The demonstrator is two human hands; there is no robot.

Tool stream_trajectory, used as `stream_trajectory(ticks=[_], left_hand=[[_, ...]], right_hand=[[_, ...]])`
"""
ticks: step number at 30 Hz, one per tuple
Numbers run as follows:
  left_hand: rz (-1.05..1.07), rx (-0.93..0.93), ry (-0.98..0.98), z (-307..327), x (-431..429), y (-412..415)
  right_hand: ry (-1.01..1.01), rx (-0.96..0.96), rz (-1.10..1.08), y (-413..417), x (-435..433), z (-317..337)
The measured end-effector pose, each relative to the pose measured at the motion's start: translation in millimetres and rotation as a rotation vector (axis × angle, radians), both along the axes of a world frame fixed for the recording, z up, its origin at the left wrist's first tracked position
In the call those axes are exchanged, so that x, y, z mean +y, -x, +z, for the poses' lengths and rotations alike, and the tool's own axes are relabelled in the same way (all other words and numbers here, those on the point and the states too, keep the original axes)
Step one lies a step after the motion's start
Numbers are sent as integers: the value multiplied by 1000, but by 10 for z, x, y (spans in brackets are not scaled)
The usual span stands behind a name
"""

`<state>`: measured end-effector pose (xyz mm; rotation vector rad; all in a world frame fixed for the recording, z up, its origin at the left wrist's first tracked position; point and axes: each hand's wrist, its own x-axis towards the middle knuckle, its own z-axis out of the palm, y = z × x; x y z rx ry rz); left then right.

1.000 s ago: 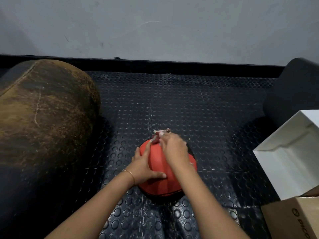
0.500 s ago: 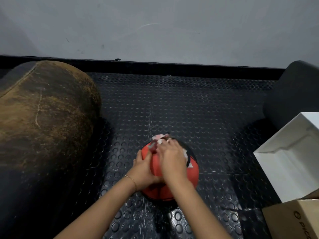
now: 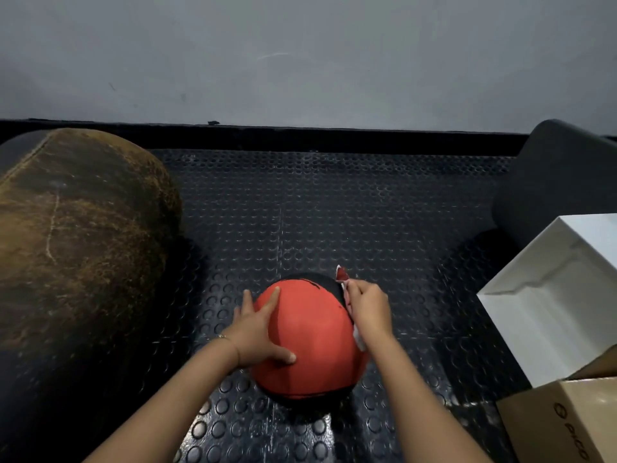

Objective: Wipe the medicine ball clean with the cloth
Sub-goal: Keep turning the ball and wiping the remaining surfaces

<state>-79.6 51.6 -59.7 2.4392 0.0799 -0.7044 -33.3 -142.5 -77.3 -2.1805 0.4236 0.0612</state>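
A red and black medicine ball (image 3: 310,339) sits on the studded black floor mat (image 3: 334,212) in the lower middle. My left hand (image 3: 257,332) rests flat on the ball's left side, fingers spread. My right hand (image 3: 369,309) grips a small red and white cloth (image 3: 342,274) and presses it against the ball's upper right side. Most of the cloth is hidden under that hand; a corner sticks up above the fingers and another bit shows below the wrist.
A large worn brown and black leather bag (image 3: 76,245) lies at the left. At the right stand a dark padded cylinder (image 3: 554,182), an open white box (image 3: 561,295) and a cardboard box (image 3: 567,419). A grey wall (image 3: 300,61) backs the mat.
My right hand and the cloth slid from the ball's top over to its right side. My left hand spread wider on the ball's left side.
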Motion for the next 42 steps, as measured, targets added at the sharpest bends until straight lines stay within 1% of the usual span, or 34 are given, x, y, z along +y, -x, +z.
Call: stream_trajectory(ticks=[2,4,6,7,8,11,13,14,16,18,20,21,23,25,29,31,33,35,37,38,40,41,42], left_hand=[[-36,-44,-21,78,-128,2],[-31,-53,1,115,-335,39],[-5,-48,-25,113,-405,27],[-11,-57,-48,102,-365,-8],[-33,-68,-60,80,-286,-57],[-129,-68,-28,62,-3,-113],[-159,-66,-12,55,106,-53],[-158,-68,-3,42,146,-24],[-156,-56,21,50,198,10],[-180,-48,0,80,233,-60],[-221,-39,-67,154,247,-166],[-238,-36,-104,194,239,-203],[-271,-47,-153,246,221,-228],[-275,-75,-181,266,226,-219],[-372,-235,-362,297,114,-125],[-405,-184,-369,257,-72,-44],[-358,-104,-361,185,-215,17],[-337,-115,-407,128,-267,2],[-339,-141,-431,120,-275,-44],[-345,-147,-439,131,-271,-65],[-352,-141,-445,155,-270,-88],[-352,-142,-444,168,-269,-103],[-350,-141,-438,183,-258,-123]], right_hand=[[76,-27,-12,93,28,-20],[93,-45,-12,192,11,-52],[-1,-110,-2,412,-15,-147],[-63,-172,28,596,-7,-209],[-82,-248,66,806,17,-264],[-34,-406,168,1243,154,-341],[-60,-455,226,1009,196,-252],[-68,-429,271,777,225,-162],[-23,-210,349,255,250,32],[-43,-15,361,-92,253,141],[-85,16,317,-127,260,113],[-80,-28,272,-36,247,91],[-33,-206,208,237,227,15],[-35,-362,188,537,209,-118],[88,-490,147,1047,266,-352],[73,-542,124,1095,295,-418],[4,-529,116,1069,315,-426],[-18,-511,157,1013,285,-413],[-25,-483,174,778,212,-390],[-79,-403,148,568,166,-345],[-204,-124,66,111,69,-246],[-219,-34,33,-19,45,-195],[-208,-14,0,-59,49,-185]])
